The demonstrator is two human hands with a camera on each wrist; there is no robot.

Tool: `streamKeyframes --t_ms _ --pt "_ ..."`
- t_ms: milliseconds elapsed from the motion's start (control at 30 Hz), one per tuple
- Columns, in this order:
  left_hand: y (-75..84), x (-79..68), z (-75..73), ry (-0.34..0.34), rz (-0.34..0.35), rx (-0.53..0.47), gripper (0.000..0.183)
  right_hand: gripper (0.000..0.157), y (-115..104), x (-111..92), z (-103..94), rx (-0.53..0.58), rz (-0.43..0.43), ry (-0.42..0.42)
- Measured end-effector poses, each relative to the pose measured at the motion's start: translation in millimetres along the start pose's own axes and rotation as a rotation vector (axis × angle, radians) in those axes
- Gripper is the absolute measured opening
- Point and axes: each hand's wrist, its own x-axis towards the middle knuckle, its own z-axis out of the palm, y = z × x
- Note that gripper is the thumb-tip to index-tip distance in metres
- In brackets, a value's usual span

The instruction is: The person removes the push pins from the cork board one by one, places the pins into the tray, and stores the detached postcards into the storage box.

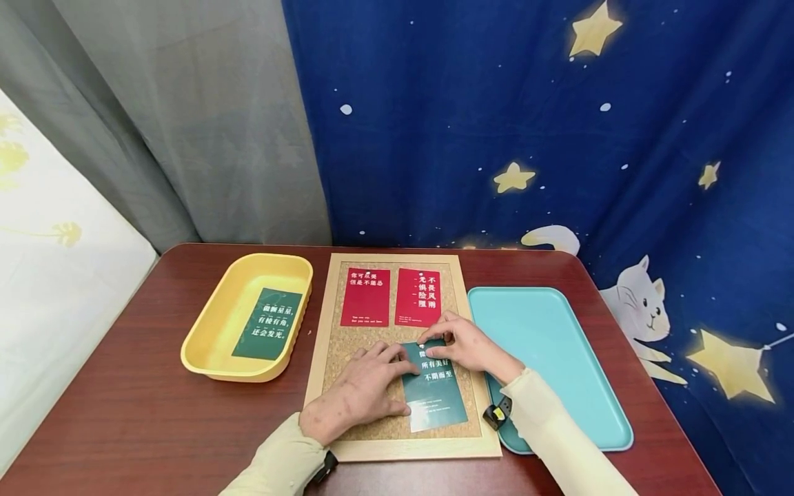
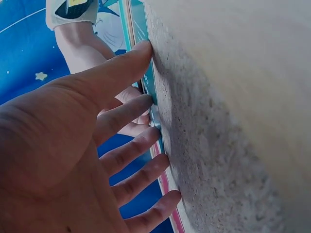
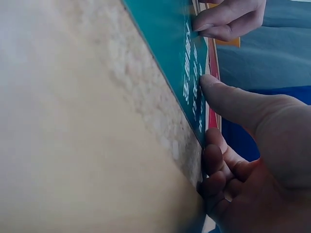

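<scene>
A dark green card [image 1: 434,396] with white lettering lies on a wood-framed cork board [image 1: 366,336]. My left hand [image 1: 366,386] has its fingers spread, with the fingertips resting along the card's left edge. At the card's top, my right hand [image 1: 462,342] has thumb and forefinger curled close around a small white pushpin [image 1: 422,346]; its other fingers bend over the upper right corner. The right wrist view shows the right thumb [image 3: 228,97] against the card. Two red cards, a left one [image 1: 364,303] and a right one [image 1: 417,303], hang side by side higher up, each with a white pin.
To the left stands a yellow tray [image 1: 207,344] holding another green card [image 1: 268,327]. A light blue tray [image 1: 552,358] lies right of the board, under the right forearm. Behind the brown table [image 1: 124,386] hang grey and blue star-patterned curtains [image 1: 434,138].
</scene>
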Motion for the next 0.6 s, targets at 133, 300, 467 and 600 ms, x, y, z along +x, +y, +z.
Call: streamKeyframes --t_ms 133,300,467,600 --pt "0.1 -0.2 0.0 0.002 0.0 0.002 0.056 0.017 1.5 2.8 0.6 0.013 0.006 0.004" --pt "0.0 -0.1 0.1 0.001 -0.002 -0.001 0.056 0.015 3.5 6.1 1.5 0.021 0.022 0.011" --pt "-0.5 0.0 0.5 0.002 -0.004 -0.002 0.057 0.013 2.7 8.4 1.0 0.031 0.029 0.014" --pt "-0.7 0.5 -0.2 0.001 -0.005 0.001 0.057 0.01 2.9 10.5 0.6 0.035 0.032 0.018"
